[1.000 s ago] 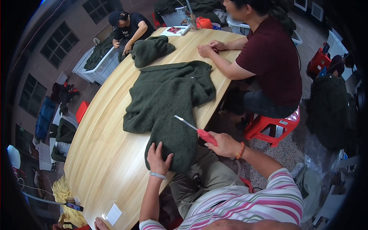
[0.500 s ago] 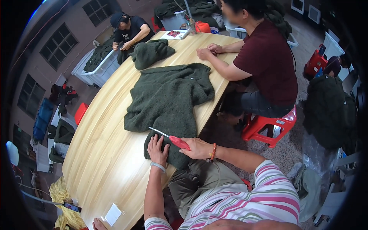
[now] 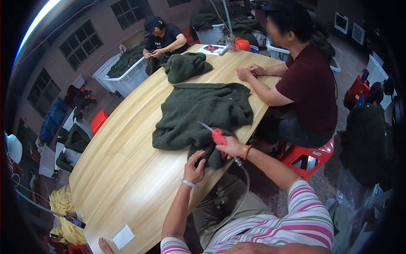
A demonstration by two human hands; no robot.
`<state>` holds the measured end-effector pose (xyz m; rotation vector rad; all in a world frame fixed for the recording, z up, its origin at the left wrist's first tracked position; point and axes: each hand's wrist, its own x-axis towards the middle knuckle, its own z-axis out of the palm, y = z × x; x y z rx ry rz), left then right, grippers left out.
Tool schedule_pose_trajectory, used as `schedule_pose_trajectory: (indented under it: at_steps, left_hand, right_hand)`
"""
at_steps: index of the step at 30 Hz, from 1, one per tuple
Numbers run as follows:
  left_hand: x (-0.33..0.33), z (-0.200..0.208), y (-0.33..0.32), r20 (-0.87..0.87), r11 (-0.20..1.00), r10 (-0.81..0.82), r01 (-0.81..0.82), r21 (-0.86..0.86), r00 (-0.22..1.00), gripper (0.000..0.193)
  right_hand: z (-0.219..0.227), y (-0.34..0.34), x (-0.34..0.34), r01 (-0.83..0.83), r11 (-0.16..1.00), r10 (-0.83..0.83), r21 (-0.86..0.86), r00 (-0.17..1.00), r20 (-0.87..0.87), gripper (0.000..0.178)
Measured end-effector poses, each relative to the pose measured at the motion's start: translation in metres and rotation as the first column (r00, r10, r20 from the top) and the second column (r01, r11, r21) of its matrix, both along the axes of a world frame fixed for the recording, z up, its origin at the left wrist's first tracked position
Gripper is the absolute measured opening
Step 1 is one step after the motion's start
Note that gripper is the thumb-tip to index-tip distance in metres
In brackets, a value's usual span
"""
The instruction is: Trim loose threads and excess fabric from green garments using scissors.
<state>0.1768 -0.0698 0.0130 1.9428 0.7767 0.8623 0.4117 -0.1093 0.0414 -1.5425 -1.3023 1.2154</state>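
A dark green fleecy knitted garment [image 3: 203, 106] lies spread on the wooden table [image 3: 131, 156] in front of me. My right hand [image 3: 231, 148] is closed round a red air blow gun [image 3: 219, 137], its thin metal nozzle pointing over the garment, up and to the left. A clear hose runs from the gun down past my lap. Beside the garment's near edge is my left hand [image 3: 194, 167], fingers apart and holding nothing; whether the fingertips touch the cloth, I cannot tell.
A bunched green garment [image 3: 186, 67] lies farther back. A person in maroon [image 3: 302, 89] sits at the right edge; another in black [image 3: 167, 44] works at the far left beside a white bin [image 3: 127, 80] of garments. A white card [image 3: 123, 237] lies at the near left.
My left hand has come off the garment's lower part to its near edge. The blow gun in my right hand has turned more upward. The whole view has shifted.
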Motion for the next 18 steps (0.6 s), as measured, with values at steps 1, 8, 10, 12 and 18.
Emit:
schedule_pose_trajectory:
  at_steps: [1, 8, 10, 12, 18]
  left_hand:
    - [-0.006, 0.004, -0.006, 0.000, 1.000, 0.006, -0.006, 0.001, 1.000, 0.037]
    - [-0.119, -0.005, -0.032, -0.348, 0.842, 0.413, -0.207, 0.499, 0.842, 0.053]
    - [-0.148, -0.003, -0.037, -0.401, 0.816, 0.465, -0.207, 0.540, 0.789, 0.058]
    - [-0.174, 0.000, -0.036, -0.481, 0.847, 0.457, -0.200, 0.493, 0.748, 0.060]
    - [-0.194, 0.030, -0.024, -0.686, 0.922, 0.347, -0.102, 0.373, 0.640, 0.064]
  right_hand:
    - [-0.006, 0.007, 0.013, 0.059, 0.998, -0.059, 0.008, 0.998, -0.009, 0.034]
    - [0.047, 0.013, 0.068, 0.162, 0.967, -0.211, 0.195, 0.941, 0.265, 0.026]
    - [0.079, 0.006, 0.066, 0.097, 0.987, -0.113, 0.132, 0.987, 0.117, 0.024]
    - [0.103, 0.024, 0.066, 0.067, 0.983, -0.090, 0.171, 0.988, 0.128, 0.024]
    - [0.147, 0.176, 0.097, 0.166, 0.966, -0.196, 0.198, 0.970, 0.143, 0.023]
